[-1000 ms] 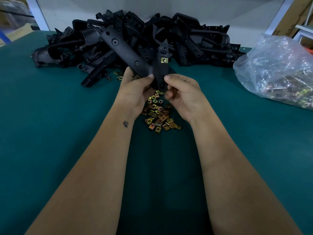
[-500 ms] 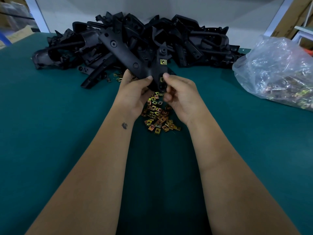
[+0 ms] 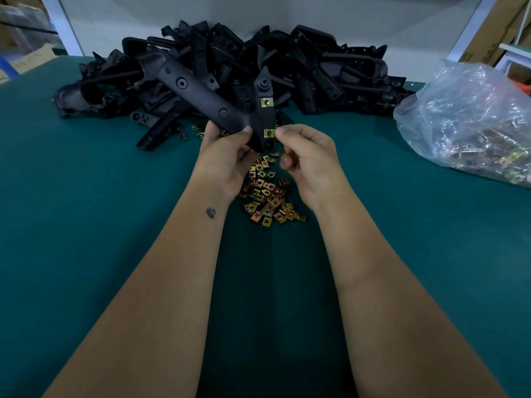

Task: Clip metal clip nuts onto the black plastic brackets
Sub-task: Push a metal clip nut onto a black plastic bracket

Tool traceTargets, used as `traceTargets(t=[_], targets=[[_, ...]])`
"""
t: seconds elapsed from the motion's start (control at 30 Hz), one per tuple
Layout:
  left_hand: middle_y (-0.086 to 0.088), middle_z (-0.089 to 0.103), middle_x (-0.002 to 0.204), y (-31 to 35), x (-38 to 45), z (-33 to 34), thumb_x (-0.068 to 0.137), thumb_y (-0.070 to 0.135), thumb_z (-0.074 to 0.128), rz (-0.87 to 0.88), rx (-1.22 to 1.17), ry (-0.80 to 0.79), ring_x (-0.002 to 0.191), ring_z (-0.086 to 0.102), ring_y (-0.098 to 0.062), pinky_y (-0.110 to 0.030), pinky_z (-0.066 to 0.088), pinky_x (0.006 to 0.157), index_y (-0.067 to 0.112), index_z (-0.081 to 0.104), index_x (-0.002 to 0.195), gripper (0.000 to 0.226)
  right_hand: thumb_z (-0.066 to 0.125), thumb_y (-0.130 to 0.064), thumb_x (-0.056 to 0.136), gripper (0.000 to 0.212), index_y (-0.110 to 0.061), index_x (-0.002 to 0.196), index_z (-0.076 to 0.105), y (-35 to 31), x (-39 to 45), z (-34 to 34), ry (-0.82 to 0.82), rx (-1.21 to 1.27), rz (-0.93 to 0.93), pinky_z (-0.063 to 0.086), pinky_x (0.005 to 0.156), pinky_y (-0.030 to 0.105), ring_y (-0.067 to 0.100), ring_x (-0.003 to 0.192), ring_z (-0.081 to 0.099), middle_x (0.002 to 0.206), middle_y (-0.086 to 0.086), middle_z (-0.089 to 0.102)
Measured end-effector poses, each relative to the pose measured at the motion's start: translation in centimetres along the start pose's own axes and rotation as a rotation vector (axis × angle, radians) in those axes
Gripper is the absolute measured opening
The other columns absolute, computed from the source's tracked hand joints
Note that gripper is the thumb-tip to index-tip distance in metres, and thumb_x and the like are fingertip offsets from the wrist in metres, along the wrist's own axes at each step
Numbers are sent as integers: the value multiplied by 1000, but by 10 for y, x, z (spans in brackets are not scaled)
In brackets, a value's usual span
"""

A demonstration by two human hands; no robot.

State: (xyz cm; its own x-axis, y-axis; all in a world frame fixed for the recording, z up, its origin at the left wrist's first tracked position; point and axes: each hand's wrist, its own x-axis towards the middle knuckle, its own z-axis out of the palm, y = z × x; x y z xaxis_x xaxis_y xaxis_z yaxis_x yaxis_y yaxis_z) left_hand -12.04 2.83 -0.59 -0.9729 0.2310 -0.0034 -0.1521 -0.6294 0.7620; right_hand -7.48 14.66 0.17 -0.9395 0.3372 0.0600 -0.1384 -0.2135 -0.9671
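now hands gripping bracket, two clip nuts

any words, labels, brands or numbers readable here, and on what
None can be read.
Cardboard box at top right: dark print, too blurred to read.
Left forearm: a small dark tattoo, a figure, not text.
Black brackets, clip nuts, plastic bag: no lettering visible.

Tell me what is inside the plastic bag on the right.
The bag holds a heap of metal clip nuts, brassy glints showing through the crumpled film. The wrinkles and glare blur them, so their number, and anything lying beneath them, cannot be seen.
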Motion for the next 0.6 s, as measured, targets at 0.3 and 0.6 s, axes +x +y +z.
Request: traceTargets(t=[0.3, 0.6], targets=[[-6, 69, 97, -1, 2, 2, 96, -8, 50, -37, -64, 37, 86, 68, -19, -28, 58, 64, 16, 55, 100, 25, 65, -16, 90, 21, -20, 70, 66, 1, 2, 2, 13, 12, 4, 36, 50, 21, 10, 48, 42, 56, -6, 49], [-6, 69, 95, -2, 4, 1, 96, -9, 50, -32, -51, 46, 87, 67, -21, -32, 60, 72, 15, 54, 99, 24, 65, -11, 90, 23, -22, 69, 68, 1, 0, 3, 16, -43, -6, 35, 50, 20, 9, 49, 42, 55, -6, 50]])
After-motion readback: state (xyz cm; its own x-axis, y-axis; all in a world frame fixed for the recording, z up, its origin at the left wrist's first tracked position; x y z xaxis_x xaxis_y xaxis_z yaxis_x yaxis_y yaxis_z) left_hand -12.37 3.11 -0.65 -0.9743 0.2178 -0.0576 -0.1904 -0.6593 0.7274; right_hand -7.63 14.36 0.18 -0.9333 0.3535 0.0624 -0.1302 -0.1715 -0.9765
